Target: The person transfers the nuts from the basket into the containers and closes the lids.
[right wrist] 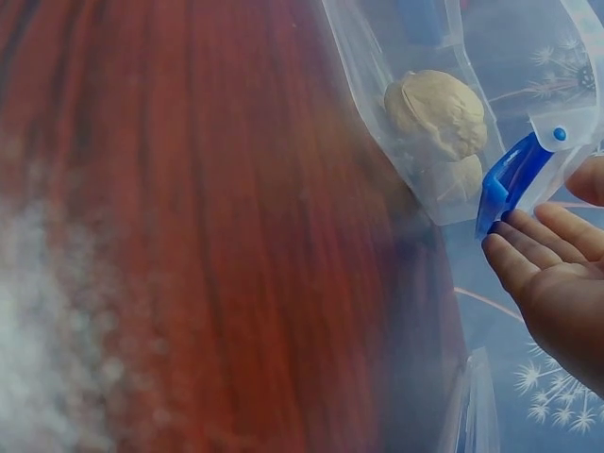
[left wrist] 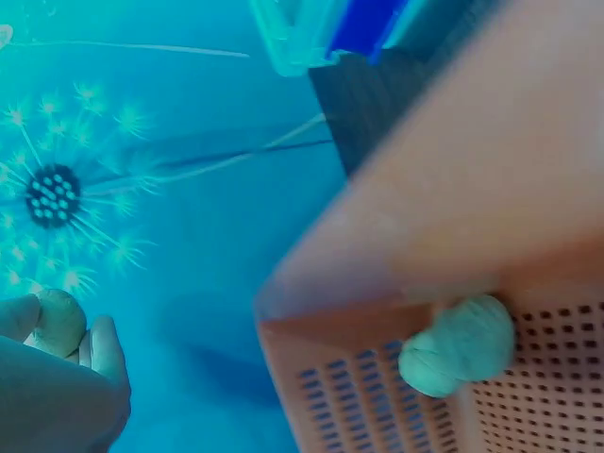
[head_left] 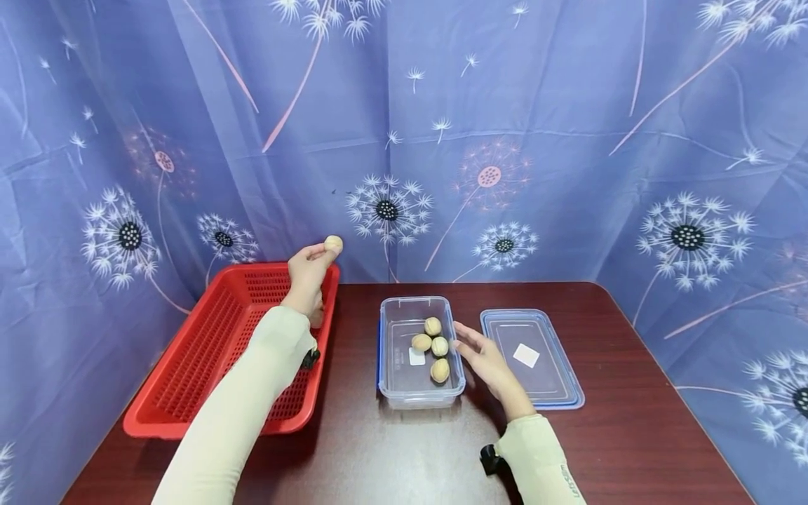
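Observation:
My left hand (head_left: 307,275) pinches a walnut (head_left: 334,244) between thumb and fingertips, above the far right corner of the red plastic basket (head_left: 158,414). In the left wrist view, more walnuts (left wrist: 472,335) lie inside that basket, mostly hidden by my arm in the head view. Several walnuts (head_left: 440,370) sit in a clear plastic box (head_left: 404,400) at the middle of the table. Beside the box's right wall is my right hand (head_left: 482,359), its fingers extended. The right wrist view has those fingertips right at the blue latch (right wrist: 514,179), which hangs down.
A clear lid with a blue rim (head_left: 571,372) lies flat on the dark red wooden table (head_left: 637,421), right of the box. Behind the table hangs a blue curtain (head_left: 568,161) with dandelion prints. The basket takes up the table's left side.

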The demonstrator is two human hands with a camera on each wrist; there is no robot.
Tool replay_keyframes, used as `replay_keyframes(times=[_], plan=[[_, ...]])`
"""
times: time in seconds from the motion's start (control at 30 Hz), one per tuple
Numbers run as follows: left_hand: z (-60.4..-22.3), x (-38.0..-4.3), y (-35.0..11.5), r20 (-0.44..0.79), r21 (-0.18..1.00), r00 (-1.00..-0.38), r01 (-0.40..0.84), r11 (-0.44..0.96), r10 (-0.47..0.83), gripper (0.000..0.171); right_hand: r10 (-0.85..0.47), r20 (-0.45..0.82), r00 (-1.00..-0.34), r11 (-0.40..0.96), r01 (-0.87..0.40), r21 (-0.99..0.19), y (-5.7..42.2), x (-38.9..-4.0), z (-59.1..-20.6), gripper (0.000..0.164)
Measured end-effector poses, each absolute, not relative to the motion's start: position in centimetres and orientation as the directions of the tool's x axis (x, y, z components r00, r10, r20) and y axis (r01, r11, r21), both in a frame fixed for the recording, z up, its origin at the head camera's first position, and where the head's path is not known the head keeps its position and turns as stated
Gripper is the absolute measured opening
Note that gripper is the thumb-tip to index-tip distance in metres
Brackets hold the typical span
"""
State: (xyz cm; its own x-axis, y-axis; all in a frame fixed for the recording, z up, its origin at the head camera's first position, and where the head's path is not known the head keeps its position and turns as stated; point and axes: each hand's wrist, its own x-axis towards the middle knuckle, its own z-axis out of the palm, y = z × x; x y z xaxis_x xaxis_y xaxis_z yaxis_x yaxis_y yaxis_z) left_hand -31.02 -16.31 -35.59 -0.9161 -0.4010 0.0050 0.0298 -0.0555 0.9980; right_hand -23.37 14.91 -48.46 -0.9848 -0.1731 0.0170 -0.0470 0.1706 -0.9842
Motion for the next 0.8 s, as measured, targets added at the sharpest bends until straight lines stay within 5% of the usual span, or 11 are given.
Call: replay_keyframes(times=[0.43, 0.8], plan=[[-34.6, -31.0, -10.6, 0.05, 0.982, -0.946, 0.105, -0.157, -0.32, 0.034, -0.174, 0.012, -0.985, 0.166, -0.042, -0.985, 14.9, -23.2, -48.1, 0.048], [-37.1, -30.0, -6.9, 0.007, 0.99, -0.97, 0.042, -0.138, -0.244, 0.03, -0.159, 0.021, -0.987, 0.18, -0.05, -0.982, 14.9, -23.4, -48.5, 0.047]])
